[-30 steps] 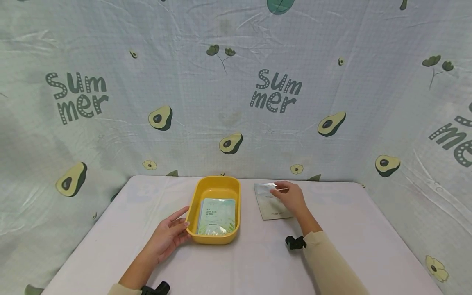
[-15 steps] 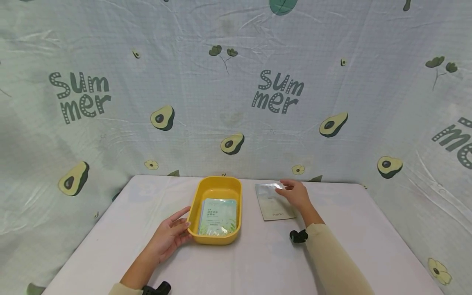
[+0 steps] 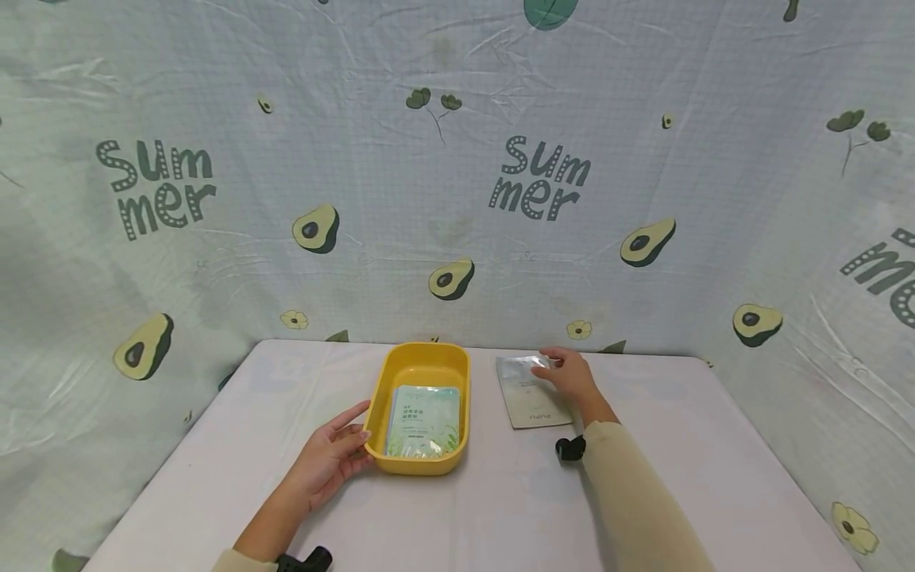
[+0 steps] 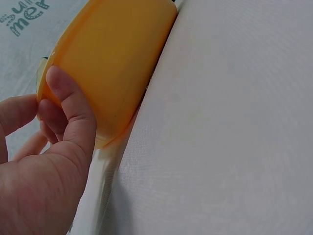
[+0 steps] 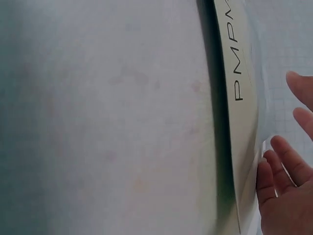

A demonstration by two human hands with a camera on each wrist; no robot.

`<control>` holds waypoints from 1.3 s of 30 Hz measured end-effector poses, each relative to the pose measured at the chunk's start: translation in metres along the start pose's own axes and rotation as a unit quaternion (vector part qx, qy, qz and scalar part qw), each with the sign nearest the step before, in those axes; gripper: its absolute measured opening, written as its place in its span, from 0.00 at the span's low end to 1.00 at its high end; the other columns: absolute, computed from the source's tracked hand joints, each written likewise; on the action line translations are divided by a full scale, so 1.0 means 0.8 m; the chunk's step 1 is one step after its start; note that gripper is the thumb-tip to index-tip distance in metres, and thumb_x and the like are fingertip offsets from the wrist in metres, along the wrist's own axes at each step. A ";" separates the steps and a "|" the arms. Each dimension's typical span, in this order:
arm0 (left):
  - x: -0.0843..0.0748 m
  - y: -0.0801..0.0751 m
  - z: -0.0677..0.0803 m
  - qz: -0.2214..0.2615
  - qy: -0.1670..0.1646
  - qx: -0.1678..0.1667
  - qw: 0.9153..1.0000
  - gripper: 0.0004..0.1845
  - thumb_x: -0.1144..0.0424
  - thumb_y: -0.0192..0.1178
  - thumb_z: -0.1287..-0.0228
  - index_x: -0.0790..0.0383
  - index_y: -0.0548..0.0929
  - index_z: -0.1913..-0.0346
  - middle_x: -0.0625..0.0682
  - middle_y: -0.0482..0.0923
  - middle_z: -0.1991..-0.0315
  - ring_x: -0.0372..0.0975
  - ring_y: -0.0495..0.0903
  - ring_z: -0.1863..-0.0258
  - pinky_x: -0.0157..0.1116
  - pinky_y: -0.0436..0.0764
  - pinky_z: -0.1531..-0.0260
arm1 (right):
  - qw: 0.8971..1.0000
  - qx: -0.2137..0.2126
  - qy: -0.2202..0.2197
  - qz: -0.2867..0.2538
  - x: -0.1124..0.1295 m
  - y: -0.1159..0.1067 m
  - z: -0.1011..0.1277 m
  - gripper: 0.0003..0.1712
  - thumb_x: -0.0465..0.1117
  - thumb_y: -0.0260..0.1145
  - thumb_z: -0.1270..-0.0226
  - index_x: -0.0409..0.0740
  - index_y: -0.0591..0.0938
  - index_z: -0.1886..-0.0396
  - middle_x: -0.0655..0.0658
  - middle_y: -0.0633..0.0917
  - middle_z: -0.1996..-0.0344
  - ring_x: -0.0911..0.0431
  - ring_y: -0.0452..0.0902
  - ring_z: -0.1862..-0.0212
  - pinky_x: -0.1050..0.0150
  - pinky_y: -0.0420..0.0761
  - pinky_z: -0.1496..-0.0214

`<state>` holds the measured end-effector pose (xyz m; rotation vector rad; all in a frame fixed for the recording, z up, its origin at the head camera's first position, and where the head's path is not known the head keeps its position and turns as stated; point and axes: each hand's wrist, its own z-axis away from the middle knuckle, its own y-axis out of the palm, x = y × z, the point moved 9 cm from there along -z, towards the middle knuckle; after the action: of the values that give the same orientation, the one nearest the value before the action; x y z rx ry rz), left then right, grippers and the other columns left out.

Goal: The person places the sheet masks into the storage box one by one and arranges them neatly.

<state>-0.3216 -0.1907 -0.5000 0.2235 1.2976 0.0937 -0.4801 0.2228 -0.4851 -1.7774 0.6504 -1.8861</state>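
My left hand [image 3: 332, 457] grips the near-left rim of a yellow plastic tray [image 3: 463, 413]; in the left wrist view its fingers [image 4: 73, 105] bend against the tray's outer wall. Inside the tray lies a light green sachet [image 3: 425, 421] with leaf print, stacked over another whose edge shows at the left. My right hand [image 3: 572, 377] hovers at the top right corner of a flat beige and silver sachet [image 3: 532, 401] printed "PMPM". In the right wrist view, the fingertips [image 5: 279, 142] are right at the sachet's edge, with thumb and fingers spread apart.
A white cloth covers the table [image 3: 500, 508]. Behind it and at both sides hangs a pale curtain [image 3: 372, 159] with avocado prints and "summer" lettering. A black wrist camera [image 3: 570, 449] sits at the right cuff, another black camera [image 3: 306, 560] at the left.
Over the last second my right hand shifts slightly right along the sachet's top edge. The left hand stays at the tray, and the sachets keep their places.
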 end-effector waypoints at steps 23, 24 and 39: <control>0.001 0.000 0.000 0.003 0.001 0.003 1.000 0.35 0.71 0.56 0.25 0.54 0.60 0.20 0.52 0.75 0.51 0.39 0.81 0.59 0.34 0.86 0.57 | 0.999 0.029 -0.022 0.038 0.007 0.016 -0.012 0.46 0.40 0.78 0.41 0.38 0.68 0.24 0.27 0.75 0.34 0.38 0.73 0.37 0.42 0.70 0.29; 0.001 0.001 0.000 0.003 0.001 0.005 1.000 0.35 0.71 0.56 0.26 0.54 0.60 0.20 0.52 0.75 0.51 0.39 0.81 0.59 0.34 0.86 0.57 | 0.999 0.032 -0.017 0.040 0.006 0.016 -0.012 0.47 0.41 0.78 0.40 0.38 0.67 0.24 0.27 0.74 0.33 0.38 0.72 0.37 0.42 0.70 0.29; 0.000 0.003 0.002 0.006 -0.001 0.018 1.000 0.37 0.72 0.56 0.26 0.56 0.57 0.19 0.52 0.74 0.51 0.38 0.82 0.59 0.34 0.86 0.57 | 0.998 0.052 0.013 0.038 -0.001 0.017 -0.015 0.48 0.41 0.76 0.38 0.43 0.64 0.21 0.30 0.73 0.32 0.40 0.72 0.37 0.42 0.71 0.29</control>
<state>-0.3204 -0.1889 -0.4989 0.2632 1.2970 0.0805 -0.4921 0.2126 -0.4950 -1.6415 0.6086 -1.8606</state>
